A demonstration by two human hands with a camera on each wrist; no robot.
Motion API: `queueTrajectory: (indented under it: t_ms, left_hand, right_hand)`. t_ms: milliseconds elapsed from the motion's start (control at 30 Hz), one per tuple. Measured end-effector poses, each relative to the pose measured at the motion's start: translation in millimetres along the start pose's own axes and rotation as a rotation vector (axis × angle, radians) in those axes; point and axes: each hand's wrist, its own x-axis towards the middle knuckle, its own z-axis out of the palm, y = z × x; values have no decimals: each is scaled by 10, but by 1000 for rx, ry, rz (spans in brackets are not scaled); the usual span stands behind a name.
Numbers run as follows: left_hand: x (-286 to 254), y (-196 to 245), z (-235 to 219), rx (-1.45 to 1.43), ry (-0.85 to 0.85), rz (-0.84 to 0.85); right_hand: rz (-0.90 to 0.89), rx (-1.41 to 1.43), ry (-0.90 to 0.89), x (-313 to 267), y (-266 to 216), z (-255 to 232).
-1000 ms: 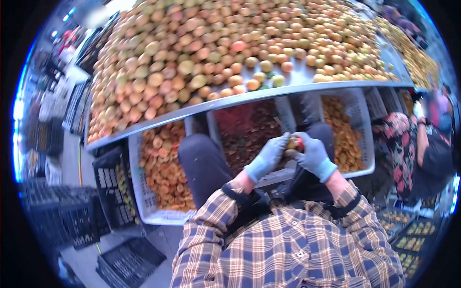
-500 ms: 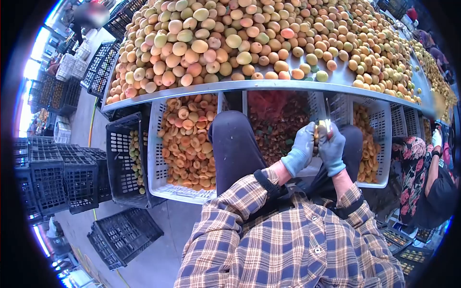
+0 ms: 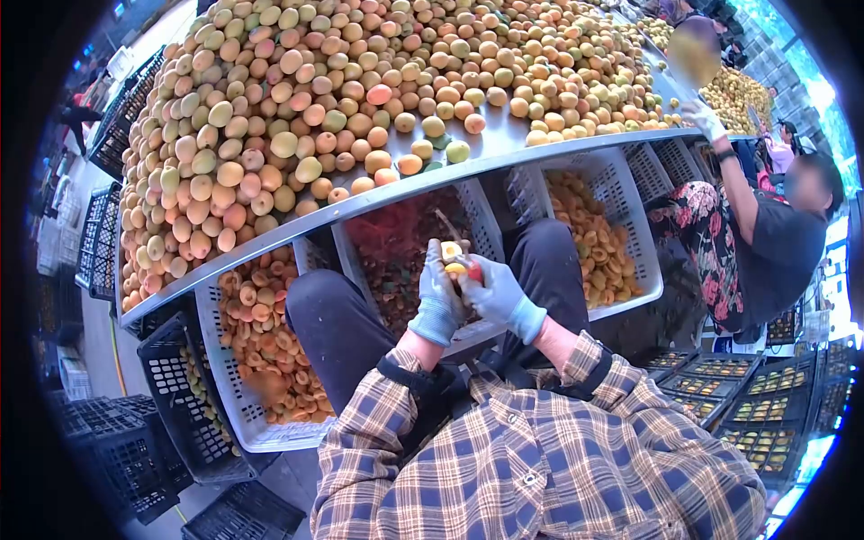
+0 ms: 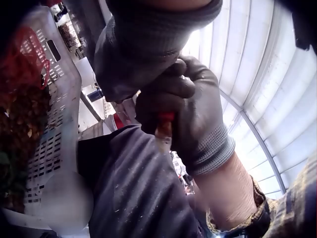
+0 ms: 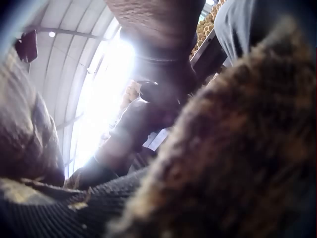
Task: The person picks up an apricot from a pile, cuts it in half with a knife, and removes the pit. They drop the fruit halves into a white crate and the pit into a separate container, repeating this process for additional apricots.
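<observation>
In the head view my gloved left hand (image 3: 438,292) holds a cut apricot (image 3: 453,250), its pale yellow flesh facing up, above the middle crate. My gloved right hand (image 3: 502,292) meets it from the right and grips a red-handled knife (image 3: 474,270). A thin blade shape points up and away past the fruit. From the left wrist view, the red handle (image 4: 166,117) pokes out under the curled right fingers. The right wrist view is mostly blocked by a sleeve (image 5: 237,144). Below the hands, the middle crate (image 3: 486,229) contains dark brown bits and red netting.
A metal table (image 3: 504,135) heaped with whole apricots runs along the front. White crates of apricot halves stand at left (image 3: 214,360) and right (image 3: 641,229). A black crate (image 3: 171,387) sits further left. Another person (image 3: 783,234) works at the right; black trays (image 3: 765,423) lie behind.
The head view has swung about, shifting the scene left. The hands stay together; the fruit now shows yellow cut flesh, and the blade, upright half a second ago, leans to the left.
</observation>
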Motion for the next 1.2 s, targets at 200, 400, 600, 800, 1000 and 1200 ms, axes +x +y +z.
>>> queueTrajectory:
  t_ms: [200, 400, 600, 800, 1000, 1200]
  left_hand:
    - [-23, -32, 1, 63, 16, 71]
    - [-33, -111, -40, -11, -12, 0]
    - [-224, 5, 19, 178, -115, 111]
    - [-228, 83, 135, 181, -27, 45]
    - [-477, 740, 56, -132, -51, -10]
    - [-1560, 1700, -773, -67, 156, 383]
  right_hand:
    - [273, 150, -75, 20, -97, -108]
    - [35, -45, 36, -17, 87, -68]
    - [-76, -590, 82, -58, -173, -63]
    - [-189, -616, 15, -61, -221, -190]
    - [-251, -114, 65, -51, -346, -316]
    - [-10, 91, -78, -54, 24, -321]
